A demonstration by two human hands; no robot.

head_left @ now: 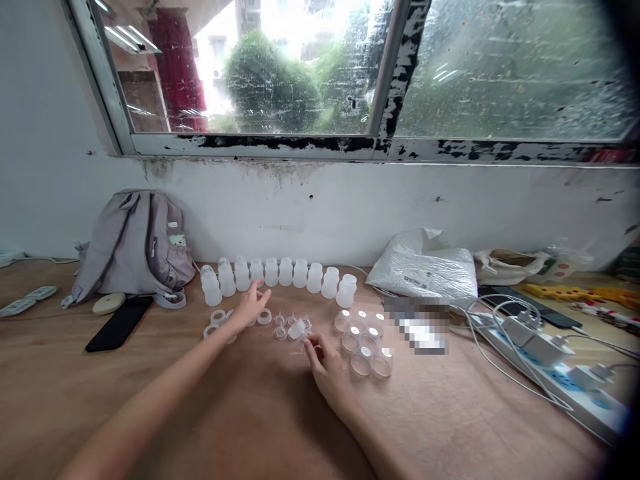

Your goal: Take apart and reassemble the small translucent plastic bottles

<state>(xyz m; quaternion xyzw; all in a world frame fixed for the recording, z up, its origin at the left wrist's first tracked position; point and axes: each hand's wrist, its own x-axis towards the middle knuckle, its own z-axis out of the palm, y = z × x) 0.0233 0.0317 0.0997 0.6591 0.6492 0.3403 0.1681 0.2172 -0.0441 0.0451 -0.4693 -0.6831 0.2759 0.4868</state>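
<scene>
A: Where were the hands?
B: The left hand (249, 305) hung left of the frame's centre, above the white rings (265, 323) and near the ten frosted bottles (285, 272); its fingers stood apart, with nothing visible between them; the right hand (326, 365) was lower and just right of centre, its fingertips at the edge of a clear piece (297, 329); I could not tell whether they were clamped on it or merely touching.
A: And the other small parts?
B: The clear teats (280, 332) sat at the centre, close beside that piece; the clear caps (382, 363) stood grouped right of centre; all of it was on the desk (240, 413).
A: How was the right hand best used?
B: To my mind, a light pinch at the rim suited it; the piece looked thin, and a hard squeeze could have bent it; lifting straight up seemed safer than dragging, since the teats were near enough to be knocked.
A: And the left?
B: A slow approach was wise; the bottles looked light and stood close together in a curve, so a grip around one narrow waist seemed steadier than a poke from above; the wrist needed height too, because some rings were partly hidden beneath it.
</scene>
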